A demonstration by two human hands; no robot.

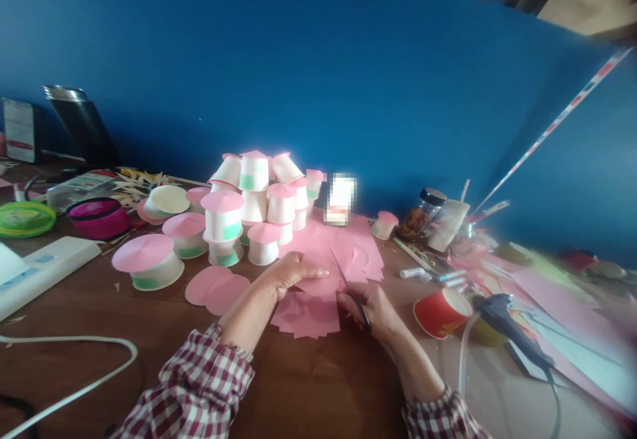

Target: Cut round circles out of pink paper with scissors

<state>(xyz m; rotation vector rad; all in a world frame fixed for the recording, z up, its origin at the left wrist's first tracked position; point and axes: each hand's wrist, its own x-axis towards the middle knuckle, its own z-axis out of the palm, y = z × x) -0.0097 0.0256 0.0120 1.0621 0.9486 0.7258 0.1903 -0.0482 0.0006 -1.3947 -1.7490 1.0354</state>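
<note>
A round piece of pink paper is pinched between the thumb and fingers of my left hand. My right hand grips a pair of scissors, its blades pointing up and away beside the paper's right edge. Beneath both hands lie pink paper sheets with square corners. Two cut pink discs overlap on the table left of my left forearm. Behind them, white paper cups with green patches and pink tops are stacked several high.
A red paper cup lies tipped at right beside a glue gun. A lidded jar stands near the blue wall. At left are a power strip, a magenta round case and a white cable.
</note>
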